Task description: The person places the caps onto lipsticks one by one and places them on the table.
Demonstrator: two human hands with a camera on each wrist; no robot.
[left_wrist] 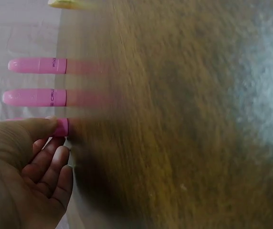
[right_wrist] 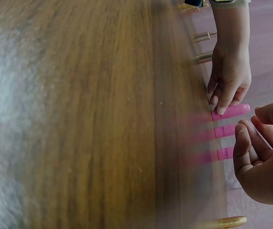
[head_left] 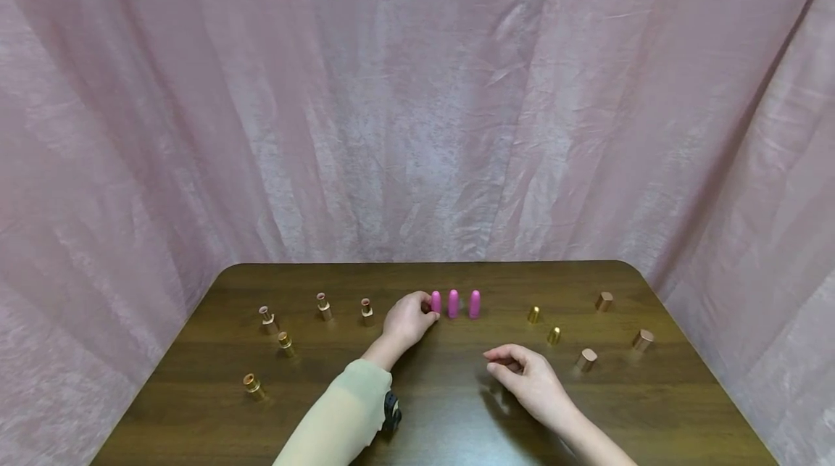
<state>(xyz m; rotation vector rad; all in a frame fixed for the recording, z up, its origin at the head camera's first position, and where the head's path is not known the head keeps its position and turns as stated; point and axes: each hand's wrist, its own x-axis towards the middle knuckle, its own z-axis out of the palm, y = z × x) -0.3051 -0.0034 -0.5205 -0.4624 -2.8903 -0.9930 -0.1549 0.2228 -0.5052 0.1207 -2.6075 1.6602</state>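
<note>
Three pink, round-topped lipstick tubes stand upright in a row near the far side of the table. My left hand pinches the leftmost pink lipstick tube low down, between thumb and fingers. In the left wrist view the thumb covers part of that tube. Beside it stand the middle pink tube and the right pink tube, with dark lettering near their bases. Nearer the front, my right hand hovers over the table, its fingers loosely bent and holding nothing.
On the left of the brown table stand several uncapped metallic tubes, rose-gold and gold. To the right are two gold rounded caps and three rose-gold caps. A pink curtain hangs behind.
</note>
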